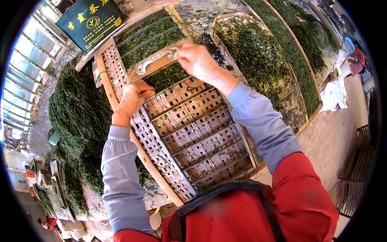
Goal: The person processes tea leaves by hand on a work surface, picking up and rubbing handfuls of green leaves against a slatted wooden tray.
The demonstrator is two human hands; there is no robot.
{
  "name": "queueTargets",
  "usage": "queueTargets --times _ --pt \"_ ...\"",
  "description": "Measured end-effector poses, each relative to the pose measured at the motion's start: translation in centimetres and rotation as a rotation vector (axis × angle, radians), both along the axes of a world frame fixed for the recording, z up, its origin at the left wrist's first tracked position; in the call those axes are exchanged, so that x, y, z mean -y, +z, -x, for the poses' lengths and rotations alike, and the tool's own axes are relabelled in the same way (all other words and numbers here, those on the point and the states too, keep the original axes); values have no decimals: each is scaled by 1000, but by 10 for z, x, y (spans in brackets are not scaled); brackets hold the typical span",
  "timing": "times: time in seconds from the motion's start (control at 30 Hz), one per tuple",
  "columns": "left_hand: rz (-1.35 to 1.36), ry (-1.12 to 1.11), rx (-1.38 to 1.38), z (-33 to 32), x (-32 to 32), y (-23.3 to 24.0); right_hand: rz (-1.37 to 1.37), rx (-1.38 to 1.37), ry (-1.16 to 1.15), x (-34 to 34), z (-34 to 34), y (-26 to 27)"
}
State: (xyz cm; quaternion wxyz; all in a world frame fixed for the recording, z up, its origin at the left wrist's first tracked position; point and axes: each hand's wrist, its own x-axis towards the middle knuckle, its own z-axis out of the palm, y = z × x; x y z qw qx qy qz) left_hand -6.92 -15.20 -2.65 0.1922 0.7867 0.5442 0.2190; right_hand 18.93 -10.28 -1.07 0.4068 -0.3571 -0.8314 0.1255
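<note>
A slatted frame lies over a woven bamboo tray in front of me. Its far compartments hold dark green stringy seaweed; the nearer ones show bare weave. Across the frame rests a wooden board with a metal handle. My left hand has its fingers curled at the left end of the seaweed-filled compartment just below the board. My right hand, slightly blurred, is over the board's right end beside the handle, fingers bent together. Whether either hand pinches some seaweed is hidden.
A large seaweed heap lies left of the tray. To the right are a wood-rimmed bed of wet seaweed and a long seaweed strip. A dark green printed bag stands at the far left. A slatted bench is at right.
</note>
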Motion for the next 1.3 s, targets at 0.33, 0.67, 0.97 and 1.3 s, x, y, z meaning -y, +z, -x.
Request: queueTargets --times 0.33,0.67,0.97,1.3 --pt "-216 176 38 -39 5 10 -344 178 -348 19 -70 18" --pt "-133 319 -164 -86 -12 -6 -156 417 -833 -12 -208 -4" --pt "-488 352 -121 -54 11 0 589 -439 -52 14 -29 48" --pt "-461 249 -29 -71 30 15 -336 500 -85 24 -2 -42"
